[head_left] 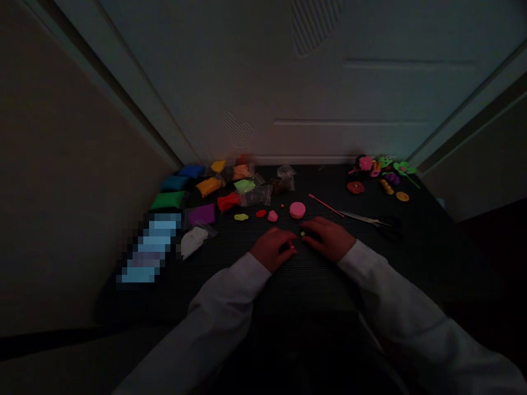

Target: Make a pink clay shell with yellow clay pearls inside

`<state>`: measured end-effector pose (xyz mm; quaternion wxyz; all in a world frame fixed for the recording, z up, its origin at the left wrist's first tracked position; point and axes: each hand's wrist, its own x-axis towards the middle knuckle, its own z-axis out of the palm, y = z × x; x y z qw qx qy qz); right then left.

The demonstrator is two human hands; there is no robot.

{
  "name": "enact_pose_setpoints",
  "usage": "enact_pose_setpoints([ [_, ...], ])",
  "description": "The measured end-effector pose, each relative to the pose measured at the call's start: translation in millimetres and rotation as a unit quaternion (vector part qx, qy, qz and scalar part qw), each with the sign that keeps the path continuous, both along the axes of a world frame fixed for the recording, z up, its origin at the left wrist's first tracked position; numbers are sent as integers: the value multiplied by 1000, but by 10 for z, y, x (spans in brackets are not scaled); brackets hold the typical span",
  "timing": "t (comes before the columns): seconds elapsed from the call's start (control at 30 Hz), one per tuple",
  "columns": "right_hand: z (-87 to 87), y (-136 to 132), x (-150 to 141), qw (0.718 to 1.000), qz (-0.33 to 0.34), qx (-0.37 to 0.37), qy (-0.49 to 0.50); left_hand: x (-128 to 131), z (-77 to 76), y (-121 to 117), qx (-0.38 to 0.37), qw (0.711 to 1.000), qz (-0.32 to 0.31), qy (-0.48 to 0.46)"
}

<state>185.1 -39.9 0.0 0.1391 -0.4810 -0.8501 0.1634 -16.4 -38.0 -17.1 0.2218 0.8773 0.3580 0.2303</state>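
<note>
In dim light both my hands rest on a dark ribbed mat (288,280). My left hand (272,248) is curled, its fingertips pinching a tiny pink piece of clay (292,248). My right hand (329,237) is curled beside it, fingers closed over a small yellow-green bit of clay (303,234). Just beyond the hands lie a round pink clay disc (297,209), a small pink lump (272,216), a red lump (261,213) and a yellow piece (241,217).
Several bags of coloured clay (206,189) lie at the back left, a white lump (194,240) near them. A pink stick tool (326,205) and scissors (366,219) lie at the right. Finished clay flowers (381,171) sit by the white door (313,82).
</note>
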Motion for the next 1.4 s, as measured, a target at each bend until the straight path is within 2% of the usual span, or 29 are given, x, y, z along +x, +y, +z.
enact_pose_setpoints([
  [0.27, 131, -320, 25, 999, 4, 35, 13, -36, -5, -89, -27, 999, -30, -3],
  [0.47, 18, -526, -71, 999, 11, 49, 20, -118, 46, -116, -38, 998, -40, -21],
  [0.63, -56, -554, -76, 997, -6, 65, 35, -106, 87, -36, -52, 998, -14, -30],
  [0.83, -34, -561, -60, 996, -14, 73, 49, 75, 67, 130, -113, 991, -75, 8],
  [0.93, -20, -559, -42, 995, -32, 78, 51, 108, 84, 215, -166, 983, -81, -6],
  [1.07, 2, -549, -61, 997, -22, 76, 17, 79, 103, 347, -268, 959, -63, -69],
  [1.2, 13, -603, -158, 996, -2, 73, -49, 0, 51, 459, -377, 914, -68, -133],
  [1.4, 7, -759, -229, 992, 4, 71, -100, -110, -9, 504, -465, 856, -29, -224],
])
